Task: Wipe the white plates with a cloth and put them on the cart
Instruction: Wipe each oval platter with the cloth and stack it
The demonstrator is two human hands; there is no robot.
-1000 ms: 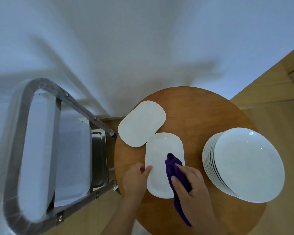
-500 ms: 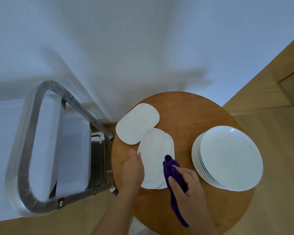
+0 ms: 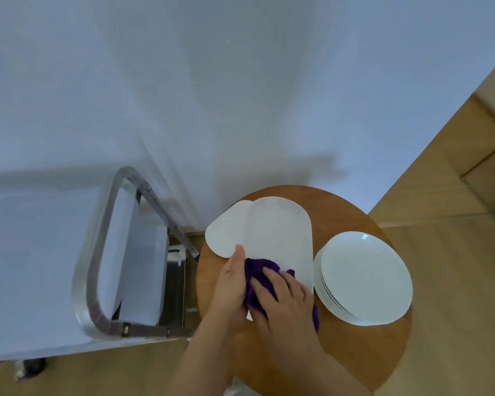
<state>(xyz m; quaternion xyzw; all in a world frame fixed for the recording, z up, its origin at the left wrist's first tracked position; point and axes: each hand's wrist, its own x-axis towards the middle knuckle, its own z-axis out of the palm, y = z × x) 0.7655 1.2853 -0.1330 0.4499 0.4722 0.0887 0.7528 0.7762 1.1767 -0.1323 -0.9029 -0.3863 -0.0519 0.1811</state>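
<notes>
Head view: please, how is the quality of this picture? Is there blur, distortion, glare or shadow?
Head view: wide-angle bending curves the cart frame and the wall edges; the cart and wall look smeared, the round table sharper. Light is dim and bluish, with soft shadows on the wall. A small glint sits on the stacked round plates; the oblong plate shows no strong glare.

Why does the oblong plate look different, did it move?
Yes. The left hand has lifted the oblong plate off the table; it now overlaps the other oblong plate behind.
</notes>
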